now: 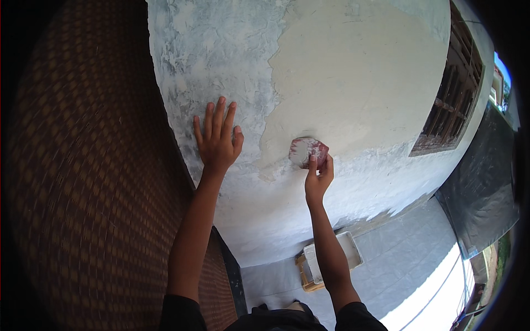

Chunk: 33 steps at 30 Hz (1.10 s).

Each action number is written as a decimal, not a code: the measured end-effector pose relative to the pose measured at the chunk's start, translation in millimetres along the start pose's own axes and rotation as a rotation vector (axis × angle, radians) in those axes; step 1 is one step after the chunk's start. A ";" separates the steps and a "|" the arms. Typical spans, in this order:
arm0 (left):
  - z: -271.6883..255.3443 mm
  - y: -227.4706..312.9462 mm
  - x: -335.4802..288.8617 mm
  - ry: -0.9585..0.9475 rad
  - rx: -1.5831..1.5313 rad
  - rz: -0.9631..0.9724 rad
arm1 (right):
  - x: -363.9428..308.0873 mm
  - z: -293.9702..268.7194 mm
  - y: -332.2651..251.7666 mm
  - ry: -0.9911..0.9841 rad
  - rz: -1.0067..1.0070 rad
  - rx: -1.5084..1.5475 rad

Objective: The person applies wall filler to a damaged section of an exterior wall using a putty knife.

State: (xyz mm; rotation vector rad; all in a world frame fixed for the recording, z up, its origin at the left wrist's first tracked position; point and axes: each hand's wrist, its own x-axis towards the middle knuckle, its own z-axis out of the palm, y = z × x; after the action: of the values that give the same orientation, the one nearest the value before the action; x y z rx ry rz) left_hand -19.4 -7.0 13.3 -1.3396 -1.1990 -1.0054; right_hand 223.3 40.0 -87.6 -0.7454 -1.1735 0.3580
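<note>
The right hand (318, 181) pinched a putty-smeared maroon spreader (304, 151) between thumb and fingers, at the wall (364, 83) just beyond that hand; the left hand (217, 146) lay spread against it. Skim-coating seemed midway, the next stroke calling for even pressure. The spreader's long axis ran roughly sideways, its smeared end pointing left of the right hand.
</note>
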 end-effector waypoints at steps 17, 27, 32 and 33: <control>-0.6 2.0 -0.8 0.003 0.019 -0.009 | 44.9 -17.6 -30.1 0.364 0.162 0.362; -0.6 -1.3 -1.3 0.012 0.005 0.001 | 32.7 0.5 -18.2 0.083 0.071 0.214; 0.9 6.5 0.5 0.008 0.016 -0.017 | 48.4 -46.7 -10.0 0.440 0.138 0.344; 1.0 5.8 0.8 0.008 0.017 -0.017 | 42.5 -41.6 -8.8 0.441 0.137 0.345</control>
State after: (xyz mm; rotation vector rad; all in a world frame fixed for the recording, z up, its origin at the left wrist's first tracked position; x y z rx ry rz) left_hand -13.6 -5.8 13.0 -1.3129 -1.2117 -1.0096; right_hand 276.2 45.8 -59.7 -0.5645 -0.6252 0.4685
